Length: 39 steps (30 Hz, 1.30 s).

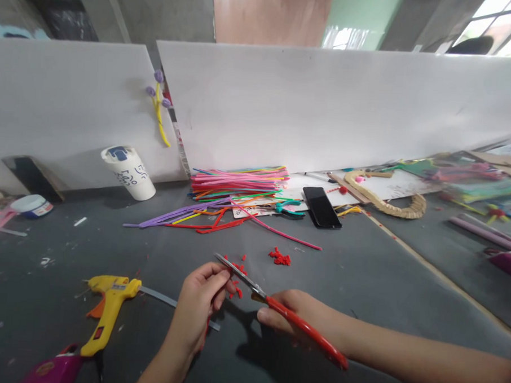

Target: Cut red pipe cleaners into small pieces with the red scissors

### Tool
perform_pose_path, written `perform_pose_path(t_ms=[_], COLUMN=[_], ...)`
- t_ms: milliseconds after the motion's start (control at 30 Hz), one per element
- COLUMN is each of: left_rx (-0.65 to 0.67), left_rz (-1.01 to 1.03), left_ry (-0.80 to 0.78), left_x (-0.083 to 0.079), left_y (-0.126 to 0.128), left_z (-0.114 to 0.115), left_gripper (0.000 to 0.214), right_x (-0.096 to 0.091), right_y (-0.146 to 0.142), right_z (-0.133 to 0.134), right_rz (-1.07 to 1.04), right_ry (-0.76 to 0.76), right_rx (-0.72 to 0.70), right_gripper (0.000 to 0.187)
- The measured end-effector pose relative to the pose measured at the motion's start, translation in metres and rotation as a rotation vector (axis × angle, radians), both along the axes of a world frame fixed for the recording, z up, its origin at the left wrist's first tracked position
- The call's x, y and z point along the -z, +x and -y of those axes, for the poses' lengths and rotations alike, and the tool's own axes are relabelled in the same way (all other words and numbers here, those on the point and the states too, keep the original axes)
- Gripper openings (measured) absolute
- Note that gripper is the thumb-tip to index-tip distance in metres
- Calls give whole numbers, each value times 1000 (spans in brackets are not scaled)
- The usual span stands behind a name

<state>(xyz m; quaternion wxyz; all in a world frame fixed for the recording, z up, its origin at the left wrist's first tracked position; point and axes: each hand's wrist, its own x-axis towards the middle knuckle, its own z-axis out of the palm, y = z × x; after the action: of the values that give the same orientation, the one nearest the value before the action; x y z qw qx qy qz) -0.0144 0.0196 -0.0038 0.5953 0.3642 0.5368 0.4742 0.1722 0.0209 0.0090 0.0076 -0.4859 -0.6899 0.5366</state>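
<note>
Gripping red-handled scissors, our right hand aims toward ten o'clock; our left hand seemingly pinches red chenille stem.

Scissors, lower centre: red handles seen. Red clippings shown mid-frame. Glue gun, lower left: yellow, orange trigger. White container, left of centre, marked with dark lettering.

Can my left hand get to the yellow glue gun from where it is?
Likely yes: the yellow glue gun lies left of your left hand, with only its glue stick between them. That hand seems to hold a red strip by the scissors, though, so it may need freeing.
</note>
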Motion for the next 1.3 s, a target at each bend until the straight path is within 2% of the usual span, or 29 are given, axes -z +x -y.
perform_pose_path(t_ms=[100, 300, 767, 1000, 1200, 1300], left_rx=[0, -38, -16, -19, 28, 22], left_rz=[15, -33, -122, -164, -181, -185], left_ry=[5, 12, 65, 40, 3, -14], left_x=[0, 0, 5, 4, 9, 13], left_y=[-1, 1, 2, 2, 0, -1], left_z=[0, -1, -2, -3, -5, -7], left_gripper=[20, 16, 15, 15, 18, 17], right_x=[2, -4, -6, -15, 0, 1], right_y=[1, 1, -3, -7, -10, -17], right_z=[0, -1, -1, -2, -1, -1], right_rz=[9, 93, 151, 172, 78, 114], right_ry=[22, 163, 169, 110, -39, -132], right_rx=[-13, -98, -131, -113, 2, 85], right_gripper=[52, 53, 55, 50, 53, 50])
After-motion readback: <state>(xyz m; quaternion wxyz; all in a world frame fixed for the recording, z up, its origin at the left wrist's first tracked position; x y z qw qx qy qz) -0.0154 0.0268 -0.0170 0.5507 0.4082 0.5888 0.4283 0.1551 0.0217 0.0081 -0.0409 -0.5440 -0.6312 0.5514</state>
